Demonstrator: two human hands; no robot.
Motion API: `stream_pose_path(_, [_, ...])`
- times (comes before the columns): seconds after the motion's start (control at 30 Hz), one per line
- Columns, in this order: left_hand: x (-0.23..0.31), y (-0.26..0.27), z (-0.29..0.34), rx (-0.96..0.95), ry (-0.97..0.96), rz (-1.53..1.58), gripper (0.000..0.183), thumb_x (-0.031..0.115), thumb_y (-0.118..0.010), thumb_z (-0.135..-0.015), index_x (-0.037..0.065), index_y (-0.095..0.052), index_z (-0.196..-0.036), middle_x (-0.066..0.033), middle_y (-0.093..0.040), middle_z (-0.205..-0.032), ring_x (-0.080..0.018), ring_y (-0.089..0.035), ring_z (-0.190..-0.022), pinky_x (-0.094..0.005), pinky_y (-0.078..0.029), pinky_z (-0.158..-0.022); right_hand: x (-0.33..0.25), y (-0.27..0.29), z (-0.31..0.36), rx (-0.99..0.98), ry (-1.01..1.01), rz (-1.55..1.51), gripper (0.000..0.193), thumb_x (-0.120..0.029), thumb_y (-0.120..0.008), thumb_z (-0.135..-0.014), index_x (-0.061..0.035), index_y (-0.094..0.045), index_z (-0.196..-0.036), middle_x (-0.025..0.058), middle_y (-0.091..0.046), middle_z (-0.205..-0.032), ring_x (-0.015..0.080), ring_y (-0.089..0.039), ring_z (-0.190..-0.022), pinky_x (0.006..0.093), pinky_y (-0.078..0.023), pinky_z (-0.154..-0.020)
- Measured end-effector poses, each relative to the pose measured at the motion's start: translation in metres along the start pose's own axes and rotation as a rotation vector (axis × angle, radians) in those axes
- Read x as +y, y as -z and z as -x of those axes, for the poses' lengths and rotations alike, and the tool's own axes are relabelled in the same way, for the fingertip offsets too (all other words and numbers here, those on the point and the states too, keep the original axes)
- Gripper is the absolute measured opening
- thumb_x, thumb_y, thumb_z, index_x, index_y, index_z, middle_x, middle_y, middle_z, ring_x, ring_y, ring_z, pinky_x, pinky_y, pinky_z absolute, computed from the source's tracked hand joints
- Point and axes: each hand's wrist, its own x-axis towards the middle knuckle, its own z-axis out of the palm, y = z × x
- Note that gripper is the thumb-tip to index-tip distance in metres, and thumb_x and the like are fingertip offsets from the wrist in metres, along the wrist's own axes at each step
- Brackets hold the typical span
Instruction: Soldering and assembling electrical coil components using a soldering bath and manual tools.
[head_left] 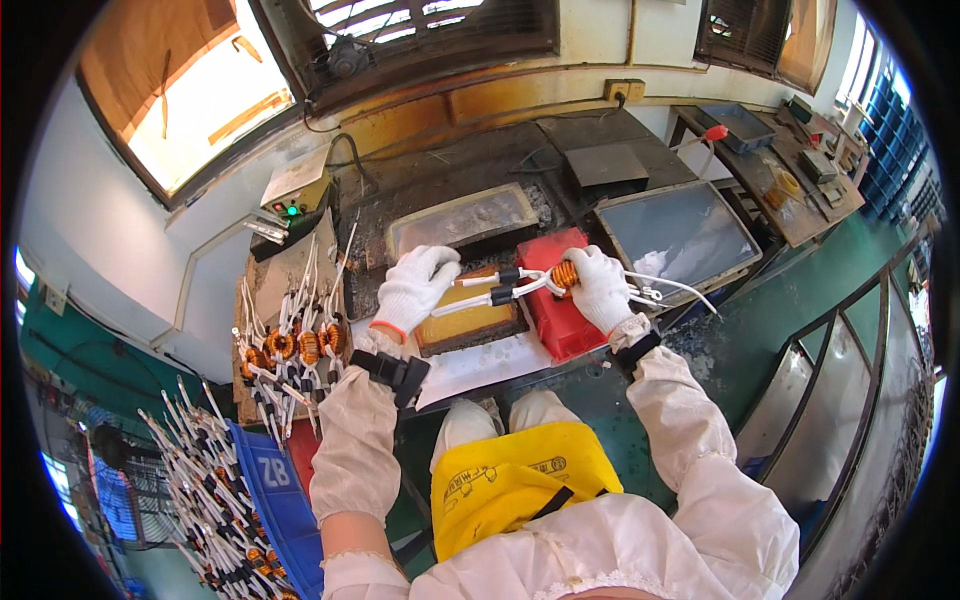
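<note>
A copper-coloured ring coil (pixel 566 276) with white leads and black sleeves is pinched in my white-gloved right hand (pixel 600 287), above a red block (pixel 562 318). Some leads reach left over a yellow, dark-framed tray (pixel 470 326); others stick out to the right of the hand. My left hand (pixel 415 287), also gloved, is at the tray's left side, close to the left lead ends. Its fingers are curved with a gap between them, and I see nothing gripped there. Whether it touches a lead is unclear.
Behind the tray lies a rectangular framed basin (pixel 462 218). At right is a larger pan with a grey surface (pixel 682 240). Several coils (pixel 300 345) are piled on the left; a blue crate (pixel 275 490) stands by more. A box with a green light (pixel 297 190) sits far left.
</note>
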Motion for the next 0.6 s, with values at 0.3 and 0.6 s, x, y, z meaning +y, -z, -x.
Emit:
stream_pose_path(0.3, [-0.066,-0.03,-0.01,-0.476,0.29,0.245,0.024,0.015,-0.051,-0.093,0.004,-0.061,-0.112,-0.0031,-0.064,-0.096,-0.0111,-0.058,-0.087,-0.0256,-0.046,-0.081,0.0,0.002,-0.001,-0.016,-0.006,-0.041,0.033,-0.005,-0.064,-0.071,-0.0138,-0.057,-0.102,0.0125,-0.059,-0.098,0.0352,-0.058,-0.092,0.0449,-0.046,-0.08])
stream_pose_path(0.6, [-0.043,0.005,0.0,-0.35,0.327,0.328,0.026,0.021,-0.053,-0.094,0.001,-0.061,-0.109,-0.0057,-0.064,-0.095,-0.0121,-0.059,-0.087,-0.0269,-0.048,-0.08,0.003,0.002,-0.004,-0.018,-0.01,-0.019,0.034,-0.005,-0.062,-0.071,-0.0139,-0.057,-0.103,0.0116,-0.059,-0.097,0.0316,-0.058,-0.095,0.0431,-0.044,-0.08])
